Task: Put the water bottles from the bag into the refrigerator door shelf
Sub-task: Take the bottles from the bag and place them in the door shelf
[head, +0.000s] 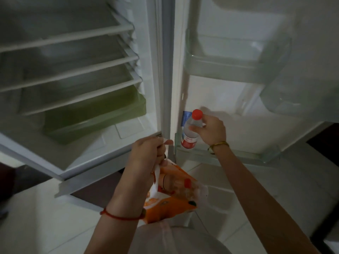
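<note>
My right hand grips a clear water bottle with a red cap and red label by its upper body, upright at the left end of the lowest door shelf. The bottle's base looks to be at or just inside the shelf rail; I cannot tell if it rests. My left hand holds the handles of an orange and white plastic bag hanging below it. Through the thin plastic, another red-capped bottle shows inside the bag.
The refrigerator stands open, with several white shelves and a green drawer on the left. Two more clear door shelves sit higher on the door. A blue sticker is on the door liner. Pale tiled floor lies below.
</note>
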`<state>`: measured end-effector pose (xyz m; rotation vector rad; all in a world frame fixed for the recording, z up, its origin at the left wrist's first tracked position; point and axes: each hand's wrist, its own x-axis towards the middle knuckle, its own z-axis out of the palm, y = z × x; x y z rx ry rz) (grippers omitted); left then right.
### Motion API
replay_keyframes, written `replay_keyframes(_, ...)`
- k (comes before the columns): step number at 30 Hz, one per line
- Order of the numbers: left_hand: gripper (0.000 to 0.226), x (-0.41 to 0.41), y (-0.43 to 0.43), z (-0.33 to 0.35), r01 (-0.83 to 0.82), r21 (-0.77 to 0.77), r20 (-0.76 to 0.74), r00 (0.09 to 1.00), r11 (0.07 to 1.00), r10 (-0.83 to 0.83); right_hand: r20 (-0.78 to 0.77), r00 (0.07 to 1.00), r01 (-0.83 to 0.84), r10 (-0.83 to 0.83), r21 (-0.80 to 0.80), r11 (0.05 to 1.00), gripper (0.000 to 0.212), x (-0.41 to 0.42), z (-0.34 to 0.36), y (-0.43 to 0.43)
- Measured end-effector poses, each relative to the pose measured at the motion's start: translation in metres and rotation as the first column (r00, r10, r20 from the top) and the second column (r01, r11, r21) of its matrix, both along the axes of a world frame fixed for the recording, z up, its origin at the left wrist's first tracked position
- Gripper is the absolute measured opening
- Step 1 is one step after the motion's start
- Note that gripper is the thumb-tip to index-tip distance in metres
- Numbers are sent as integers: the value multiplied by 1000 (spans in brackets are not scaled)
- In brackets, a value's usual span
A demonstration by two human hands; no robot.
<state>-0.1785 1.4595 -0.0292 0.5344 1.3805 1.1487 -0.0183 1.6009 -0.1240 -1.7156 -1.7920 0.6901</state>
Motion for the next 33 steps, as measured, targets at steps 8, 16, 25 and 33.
replay_keyframes(8, 29, 13, -1, -1, -59, -11, -60, 996, 998, 58, 71, 997, -16, 23, -91, 996, 30, -7, -18, 12)
replay_keyframes(16, 29, 25, 0, 3, -91, 33, -50, 994, 995, 93, 62, 995, -64, 72, -120, 991, 39, -1, -23, 10)
replay_keyframes(25, 30, 40, -3, 3, -105, 40, -31, 994, 994, 106, -95, 995, -66, 23, -472, 879, 34, 54, -52, -49)
replay_keyframes(33, 29, 56, -14, 6, -101, 32, -42, 994, 994, 102, -162, 987, -145, 22, -807, 573, 61, 51, -133, -91)
